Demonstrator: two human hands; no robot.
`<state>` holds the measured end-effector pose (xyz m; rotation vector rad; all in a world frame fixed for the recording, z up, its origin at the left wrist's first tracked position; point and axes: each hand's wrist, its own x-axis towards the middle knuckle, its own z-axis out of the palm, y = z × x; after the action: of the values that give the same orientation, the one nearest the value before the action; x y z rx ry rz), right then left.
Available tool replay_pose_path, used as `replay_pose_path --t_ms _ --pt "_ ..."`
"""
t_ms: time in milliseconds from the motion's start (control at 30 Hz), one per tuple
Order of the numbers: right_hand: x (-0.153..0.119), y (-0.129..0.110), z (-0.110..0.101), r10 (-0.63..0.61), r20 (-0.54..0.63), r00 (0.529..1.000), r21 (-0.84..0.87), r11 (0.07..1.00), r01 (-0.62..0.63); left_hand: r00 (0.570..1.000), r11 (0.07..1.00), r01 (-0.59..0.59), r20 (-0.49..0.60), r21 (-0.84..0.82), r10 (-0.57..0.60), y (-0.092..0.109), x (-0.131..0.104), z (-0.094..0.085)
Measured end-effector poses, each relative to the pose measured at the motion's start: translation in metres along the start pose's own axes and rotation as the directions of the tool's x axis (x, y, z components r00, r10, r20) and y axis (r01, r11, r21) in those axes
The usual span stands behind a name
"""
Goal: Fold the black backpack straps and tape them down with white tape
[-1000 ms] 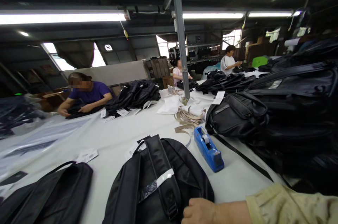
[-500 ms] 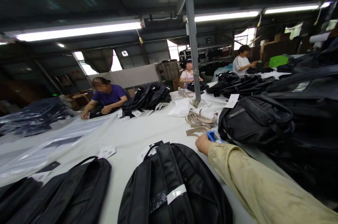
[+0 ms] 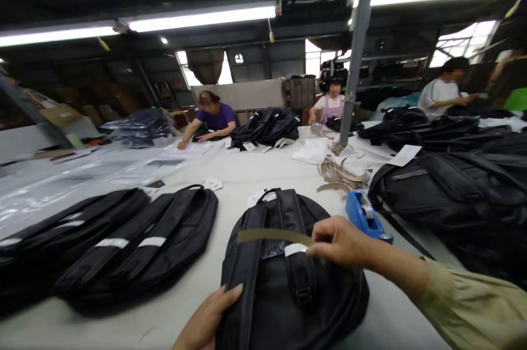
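Note:
A black backpack point(image 3: 337, 289) lies on the white table in front of me, its shoulder straps facing up. My right hand point(image 3: 335, 241) pinches one end of a tan strip point(image 3: 272, 235), which stretches leftward above the straps. One strap has a white band point(image 3: 295, 249) around it. At the backpack's lower left edge is my left hand point(image 3: 214, 314), with its thumb on the left strap and its other fingers hidden beneath the side. A blue tape dispenser point(image 3: 364, 215) stands just beyond my right wrist.
Black backpacks with white bands point(image 3: 164, 240) lie at the left. More black bags point(image 3: 457, 190) are piled at the right. Tan strips point(image 3: 341, 171) lie behind the dispenser, near a metal post point(image 3: 357, 48). Several people work across the table point(image 3: 247, 174).
My right hand has come back from beside the dispenser to above the backpack, now with a tan strip. My left hand has appeared at the backpack's edge. The view has turned left.

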<state>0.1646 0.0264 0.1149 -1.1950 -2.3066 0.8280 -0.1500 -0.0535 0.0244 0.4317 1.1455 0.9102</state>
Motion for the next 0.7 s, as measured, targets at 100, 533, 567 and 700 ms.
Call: replay_pose_path --t_ms 100,533,567,700 --pt "-0.025 -0.014 0.044 -0.106 0.265 0.959 -0.164 0.974 0.153 1.000 1.000 -0.002 0.017 -0.006 0.002 0.002 -0.003 -0.001" --pt "-0.022 -0.029 0.131 -0.507 0.392 0.768 -0.448 0.624 0.640 0.998 0.996 -0.066 0.020 -0.061 0.068 -0.013 0.005 -0.006" --pt "-0.021 -0.026 0.136 -0.521 0.445 0.729 -0.370 0.634 0.679 0.998 0.996 -0.064 0.011 -0.058 0.065 -0.013 0.004 -0.006" --pt "-0.018 -0.014 0.139 -0.446 0.436 0.782 -0.184 0.806 0.562 1.000 0.997 -0.015 0.016 -0.072 0.016 -0.007 0.001 -0.007"
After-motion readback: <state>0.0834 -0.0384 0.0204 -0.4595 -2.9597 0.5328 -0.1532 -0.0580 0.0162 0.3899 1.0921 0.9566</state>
